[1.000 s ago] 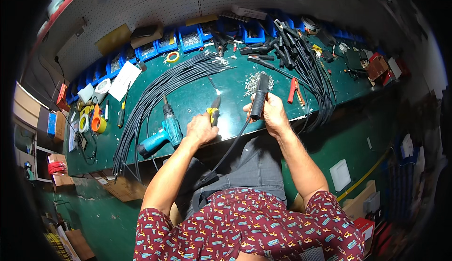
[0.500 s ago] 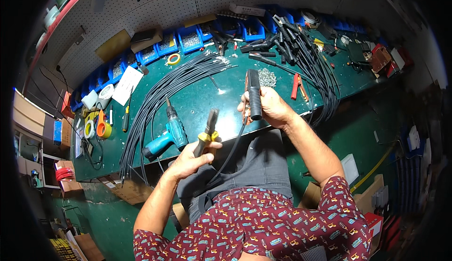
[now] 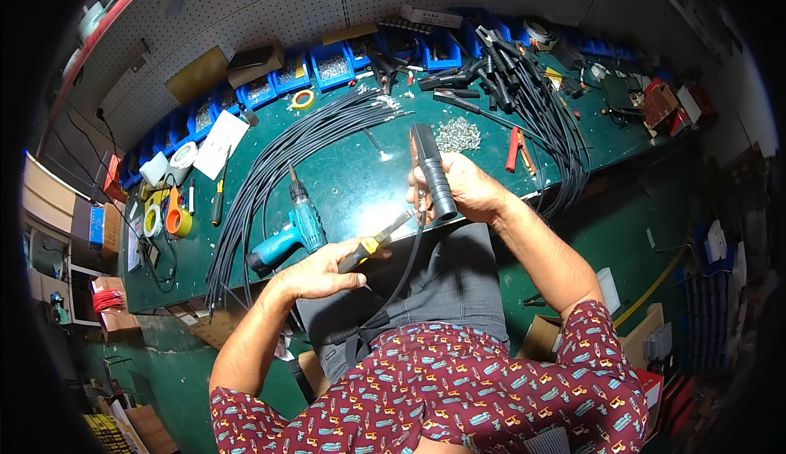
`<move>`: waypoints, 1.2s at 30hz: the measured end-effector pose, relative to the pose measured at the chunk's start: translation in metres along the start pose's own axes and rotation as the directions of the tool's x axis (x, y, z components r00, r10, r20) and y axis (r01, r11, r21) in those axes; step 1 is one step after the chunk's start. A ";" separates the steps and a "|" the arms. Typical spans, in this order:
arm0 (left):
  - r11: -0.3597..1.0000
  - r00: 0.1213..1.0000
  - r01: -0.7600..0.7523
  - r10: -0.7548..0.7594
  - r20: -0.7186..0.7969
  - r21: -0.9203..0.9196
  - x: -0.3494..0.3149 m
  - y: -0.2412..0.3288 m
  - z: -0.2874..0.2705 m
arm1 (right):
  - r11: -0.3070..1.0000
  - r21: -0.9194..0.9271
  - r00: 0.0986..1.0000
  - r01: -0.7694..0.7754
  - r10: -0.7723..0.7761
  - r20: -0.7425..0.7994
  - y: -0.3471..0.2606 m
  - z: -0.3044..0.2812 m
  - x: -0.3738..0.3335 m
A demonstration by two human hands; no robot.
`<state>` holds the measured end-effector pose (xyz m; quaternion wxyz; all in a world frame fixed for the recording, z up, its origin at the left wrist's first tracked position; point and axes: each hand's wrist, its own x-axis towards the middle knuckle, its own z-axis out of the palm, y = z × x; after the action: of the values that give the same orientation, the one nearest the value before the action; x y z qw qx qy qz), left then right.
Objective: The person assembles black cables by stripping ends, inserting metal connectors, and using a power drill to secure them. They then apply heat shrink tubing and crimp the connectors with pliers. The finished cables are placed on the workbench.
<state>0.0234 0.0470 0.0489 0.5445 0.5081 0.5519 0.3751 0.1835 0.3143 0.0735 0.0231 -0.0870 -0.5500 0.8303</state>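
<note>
My left hand (image 3: pixel 321 274) is closed around a pair of pliers (image 3: pixel 370 246) with yellow and black handles; their metal jaws slant up and right toward the clamp. My right hand (image 3: pixel 473 185) grips a black battery clamp (image 3: pixel 431 167) with ribbed handle grips and copper-coloured metal on its left side. From its lower end a black cable (image 3: pixel 407 272) bends down over my lap. The pliers' tip is close to this cable; whether they touch cannot be seen. Beyond my right hand lies a heap of small metal parts (image 3: pixel 458 135).
Left of centre on the green bench stand a teal cordless drill (image 3: pixel 304 223) and a long bundle of black cables (image 3: pixel 270 155). More black clamps with cables (image 3: pixel 544 114) are piled at right, near a red clamp (image 3: pixel 514 149). Blue bins (image 3: pixel 332 69) line the back.
The pliers have swung from nearly upright to a rightward slant, their tip nearer the clamp's lower end. The clamp has tilted, its top leaning left. My left forearm has shifted left.
</note>
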 end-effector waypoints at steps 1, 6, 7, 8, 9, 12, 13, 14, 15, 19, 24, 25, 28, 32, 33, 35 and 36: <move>0.999 1.000 -0.006 0.006 0.011 0.039 0.000 0.000 -0.001 | 1.000 0.005 1.000 -0.005 0.005 -0.005 0.000 0.001 0.000; 0.999 1.000 0.004 -0.005 0.028 0.046 0.000 0.004 -0.003 | 1.000 0.001 1.000 -0.015 0.015 0.009 0.001 0.003 0.002; 0.995 1.000 -0.003 0.000 0.030 0.096 0.000 0.004 -0.004 | 1.000 -0.012 1.000 -0.016 0.016 0.005 0.000 0.003 0.001; 0.989 0.999 -0.011 0.006 0.032 0.146 0.001 0.004 -0.005 | 1.000 -0.024 1.000 -0.017 0.017 0.001 0.000 0.003 0.000; 0.980 0.999 -0.015 0.009 0.032 0.196 0.001 0.005 -0.005 | 1.000 -0.026 1.000 -0.007 0.007 -0.010 0.001 0.004 0.000; 0.987 0.999 -0.004 -0.003 0.043 0.162 0.001 0.007 -0.004 | 0.999 -0.040 1.000 0.013 -0.014 -0.028 0.005 0.006 0.003; 0.988 0.999 -0.002 -0.005 0.042 0.154 0.002 0.008 -0.004 | 0.999 -0.049 1.000 0.014 -0.015 -0.022 0.006 0.006 0.005; 0.989 0.999 0.001 -0.007 0.041 0.146 0.003 0.008 -0.003 | 0.998 -0.058 1.000 0.015 -0.016 -0.016 0.007 0.006 0.005; 0.990 0.999 0.004 -0.009 0.039 0.137 0.003 0.008 -0.003 | 0.998 -0.057 1.000 0.000 0.000 -0.001 0.006 0.006 0.005; 0.978 0.997 0.001 -0.016 0.070 0.208 0.003 0.006 -0.007 | 0.998 -0.057 1.000 -0.019 0.020 0.013 0.009 0.005 0.005; 0.946 1.000 0.022 -0.025 0.005 0.324 0.002 0.003 0.002 | 0.989 -0.146 0.999 -0.028 0.021 -0.050 0.012 0.012 0.003; 0.937 1.000 0.023 -0.023 -0.005 0.349 0.001 0.003 0.003 | 0.980 -0.195 0.998 -0.028 0.016 -0.063 0.012 0.014 0.003; 0.862 0.998 0.057 -0.043 -0.039 0.503 -0.001 0.004 0.004 | 0.962 -0.272 0.995 -0.039 0.011 -0.102 0.012 0.020 0.003; 0.729 0.983 0.183 -0.152 -0.105 0.659 0.002 0.014 0.012 | 0.934 -0.352 0.995 -0.060 0.028 -0.096 0.021 0.013 0.005; 0.827 0.991 0.132 -0.113 -0.069 0.546 -0.001 0.009 0.010 | 0.956 -0.288 0.997 -0.048 0.027 -0.077 0.023 0.011 0.007; 0.961 1.000 0.016 -0.014 -0.011 0.277 -0.005 -0.009 0.007 | 0.986 -0.161 0.999 -0.032 0.025 -0.047 0.028 0.006 0.010; 0.989 0.999 0.050 -0.051 -0.002 0.141 -0.006 -0.003 0.009 | 1.000 0.018 1.000 -0.018 0.018 -0.012 0.023 0.007 0.006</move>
<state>0.0314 0.0388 0.0462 0.5169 0.5314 0.5895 0.3208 0.1776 0.2995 0.0544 0.0197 -0.0968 -0.5418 0.8347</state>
